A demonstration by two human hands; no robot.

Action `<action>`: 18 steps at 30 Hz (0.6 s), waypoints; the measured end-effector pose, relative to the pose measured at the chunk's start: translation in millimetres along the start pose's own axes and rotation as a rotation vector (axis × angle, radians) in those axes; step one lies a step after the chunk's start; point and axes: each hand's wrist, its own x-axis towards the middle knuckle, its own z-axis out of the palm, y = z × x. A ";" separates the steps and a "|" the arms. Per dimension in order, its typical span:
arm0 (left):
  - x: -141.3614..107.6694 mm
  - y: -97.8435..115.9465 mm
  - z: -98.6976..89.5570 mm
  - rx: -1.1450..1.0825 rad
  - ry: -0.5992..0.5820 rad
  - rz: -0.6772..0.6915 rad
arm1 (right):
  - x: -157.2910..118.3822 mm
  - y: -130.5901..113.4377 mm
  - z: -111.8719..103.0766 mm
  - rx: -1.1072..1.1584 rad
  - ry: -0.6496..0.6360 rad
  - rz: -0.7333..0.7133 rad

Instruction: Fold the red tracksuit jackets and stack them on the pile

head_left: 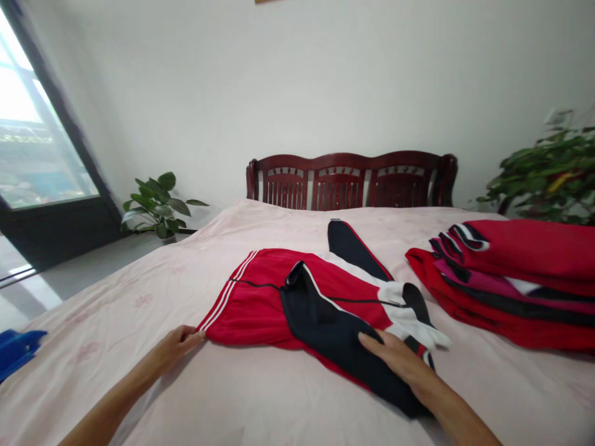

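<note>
A red, navy and white track jacket (260, 310) lies front up on the bed, its white-striped hem to the left and its white collar area to the right. One navy sleeve (330, 316) is folded across the front; the other (356, 248) sticks out on the far side. My left hand (183, 339) pinches the near corner of the hem. Over at the near shoulder, my right hand (393, 353) grips the jacket at the folded sleeve, thumb on top; most of its fingers are hidden.
A stack of folded red, magenta and navy clothes (520, 279) sits on the right of the pink bedsheet (153, 310). Something blue (18, 350) lies at the left edge. Behind the bed stand a dark wooden bench back (339, 179) and potted plants (158, 201).
</note>
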 end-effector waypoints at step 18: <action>10.7 30.2 -1.0 0.047 0.274 0.037 | -17.1 -12.1 10.1 0.094 -0.294 0.007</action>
